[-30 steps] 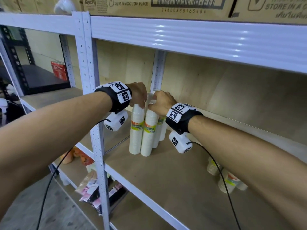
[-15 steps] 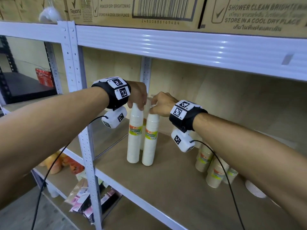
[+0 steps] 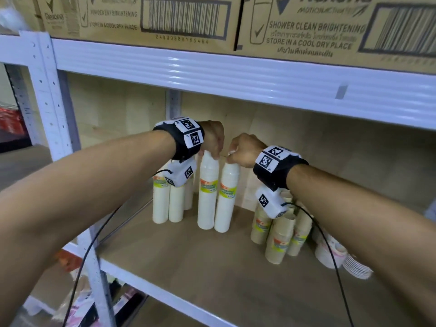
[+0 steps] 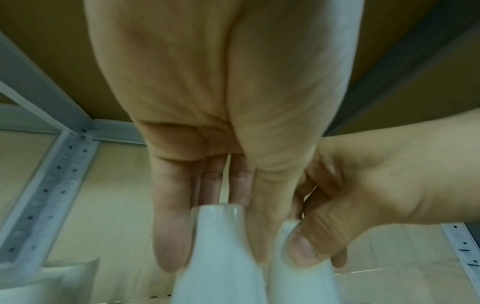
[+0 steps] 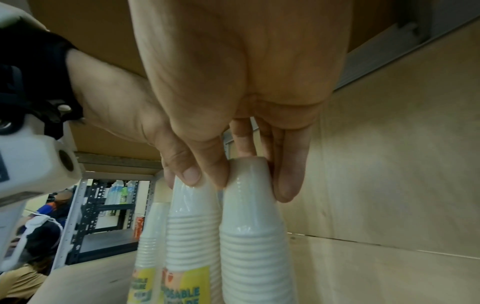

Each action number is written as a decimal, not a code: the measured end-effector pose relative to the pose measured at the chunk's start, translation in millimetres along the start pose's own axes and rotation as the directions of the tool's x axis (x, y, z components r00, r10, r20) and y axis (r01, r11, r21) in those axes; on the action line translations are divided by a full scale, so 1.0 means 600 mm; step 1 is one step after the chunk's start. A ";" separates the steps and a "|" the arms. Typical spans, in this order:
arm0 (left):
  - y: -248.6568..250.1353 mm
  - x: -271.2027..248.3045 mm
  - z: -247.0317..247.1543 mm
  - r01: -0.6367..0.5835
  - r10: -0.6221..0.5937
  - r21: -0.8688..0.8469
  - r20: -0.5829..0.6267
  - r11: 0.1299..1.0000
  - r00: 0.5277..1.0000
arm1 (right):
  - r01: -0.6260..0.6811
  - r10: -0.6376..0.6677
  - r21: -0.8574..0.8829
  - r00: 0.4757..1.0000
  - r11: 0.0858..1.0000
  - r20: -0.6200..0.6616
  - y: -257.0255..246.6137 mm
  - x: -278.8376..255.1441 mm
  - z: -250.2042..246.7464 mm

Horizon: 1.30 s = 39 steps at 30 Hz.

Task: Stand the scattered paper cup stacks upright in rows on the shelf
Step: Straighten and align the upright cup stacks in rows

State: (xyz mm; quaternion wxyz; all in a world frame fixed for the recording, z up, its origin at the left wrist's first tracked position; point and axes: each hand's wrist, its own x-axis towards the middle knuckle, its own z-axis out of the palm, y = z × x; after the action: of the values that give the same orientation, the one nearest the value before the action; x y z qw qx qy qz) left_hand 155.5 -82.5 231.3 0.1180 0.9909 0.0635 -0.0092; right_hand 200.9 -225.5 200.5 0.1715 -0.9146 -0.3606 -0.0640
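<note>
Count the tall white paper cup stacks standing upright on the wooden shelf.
5 visible: one held at its top by the left hand, one by the right hand, and three grouped left, partly hidden by the wrist camera; more may be hidden.

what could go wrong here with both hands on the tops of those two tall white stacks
1. The left hand and right hand pinch only the tops of the two white cup stacks; tall and narrow, they could tip on release.
2. A falling stack, or the right forearm, could knock over the brown cup stacks nearby.

White metal shelving (image 3: 236,74), plywood back panel (image 3: 354,156), cardboard cartons (image 3: 165,17) overhead
</note>
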 end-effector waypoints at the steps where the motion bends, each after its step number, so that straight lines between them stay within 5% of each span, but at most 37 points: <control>1: 0.007 0.009 0.004 -0.012 0.011 -0.027 -0.006 1.000 1.000 | -0.018 0.018 0.003 1.000 1.000 -0.012 0.009 0.000 -0.001; 20: 0.037 0.161 0.066 -0.183 0.189 0.048 -0.230 0.982 0.955 | -0.257 0.254 -0.015 0.962 0.966 -0.096 0.122 0.080 0.040; 39: 0.007 0.241 0.091 -0.173 0.167 -0.012 -0.201 0.985 0.965 | -0.304 0.300 -0.028 0.948 0.952 -0.102 0.142 0.159 0.079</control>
State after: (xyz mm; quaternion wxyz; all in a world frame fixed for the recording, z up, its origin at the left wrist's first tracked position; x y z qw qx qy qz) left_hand 299.2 -81.5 174.3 0.1261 0.9868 -0.0100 0.1012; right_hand 328.6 -205.8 156.6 0.1765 -0.9583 -0.2062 -0.0891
